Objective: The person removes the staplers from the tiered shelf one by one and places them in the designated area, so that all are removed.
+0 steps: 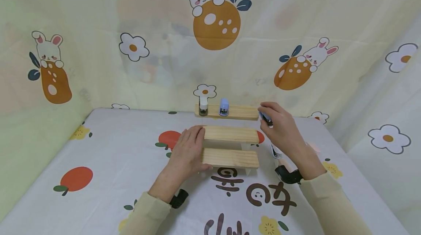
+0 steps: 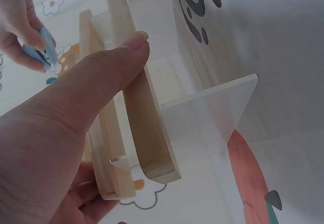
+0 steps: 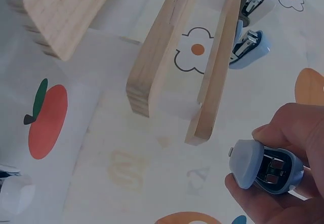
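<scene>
A three-tier wooden display stand [image 1: 230, 157] with translucent side supports [image 2: 207, 107] sits on the table. My left hand [image 1: 188, 149] grips its left end, the thumb on the lowest board and the fingers at the middle one. My right hand [image 1: 283, 129] pinches a small blue mini stapler [image 3: 268, 168] between thumb and fingers, just off the right end of the top board [image 1: 241, 112]. On that top board stand a white-and-dark mini stapler [image 1: 203, 106] at the left and another blue mini stapler [image 1: 224, 107] beside it.
Below my right hand, a white mini stapler [image 1: 276, 151] lies on the table, partly hidden by the wrist. Black straps [image 1: 288, 174] circle both wrists. A patterned cloth [image 1: 108, 154] covers the table, and printed curtains [image 1: 158, 70] hang behind and at the sides.
</scene>
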`<state>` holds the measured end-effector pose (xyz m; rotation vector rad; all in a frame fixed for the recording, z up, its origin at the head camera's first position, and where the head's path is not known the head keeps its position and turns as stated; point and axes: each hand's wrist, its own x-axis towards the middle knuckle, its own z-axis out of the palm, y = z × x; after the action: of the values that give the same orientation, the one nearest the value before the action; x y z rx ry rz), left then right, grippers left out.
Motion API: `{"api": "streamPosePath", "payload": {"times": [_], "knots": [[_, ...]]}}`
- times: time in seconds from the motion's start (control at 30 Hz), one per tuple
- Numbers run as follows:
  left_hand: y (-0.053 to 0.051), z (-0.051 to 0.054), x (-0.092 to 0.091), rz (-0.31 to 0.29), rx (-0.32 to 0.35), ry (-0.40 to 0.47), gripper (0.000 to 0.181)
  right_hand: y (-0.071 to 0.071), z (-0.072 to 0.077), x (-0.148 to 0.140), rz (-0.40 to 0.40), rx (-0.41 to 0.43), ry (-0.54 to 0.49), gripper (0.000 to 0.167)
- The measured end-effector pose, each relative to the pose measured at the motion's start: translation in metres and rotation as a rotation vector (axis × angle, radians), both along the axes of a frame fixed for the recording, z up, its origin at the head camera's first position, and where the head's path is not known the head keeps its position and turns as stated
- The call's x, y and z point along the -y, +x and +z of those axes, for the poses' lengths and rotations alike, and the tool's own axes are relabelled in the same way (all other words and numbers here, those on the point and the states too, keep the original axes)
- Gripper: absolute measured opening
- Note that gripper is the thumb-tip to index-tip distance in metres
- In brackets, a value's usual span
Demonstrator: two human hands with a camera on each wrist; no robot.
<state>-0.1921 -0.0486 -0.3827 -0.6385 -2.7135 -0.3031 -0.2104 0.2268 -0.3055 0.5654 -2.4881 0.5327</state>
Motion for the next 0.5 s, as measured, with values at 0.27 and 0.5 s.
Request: {"api": "streamPosePath", "payload": {"times": [0.27, 0.5], "knots": [[0.000, 0.000, 0.001, -0.009, -0.002, 0.008, 0.118, 0.011, -0.004, -0.010, -0.025, 0.007, -0.009, 0.034], [0.000, 0.000, 0.001, -0.009, 0.002, -0.011, 0.119, 0.019, -0.009, -0.014, -0.031, 0.001, -0.025, 0.034]]}}
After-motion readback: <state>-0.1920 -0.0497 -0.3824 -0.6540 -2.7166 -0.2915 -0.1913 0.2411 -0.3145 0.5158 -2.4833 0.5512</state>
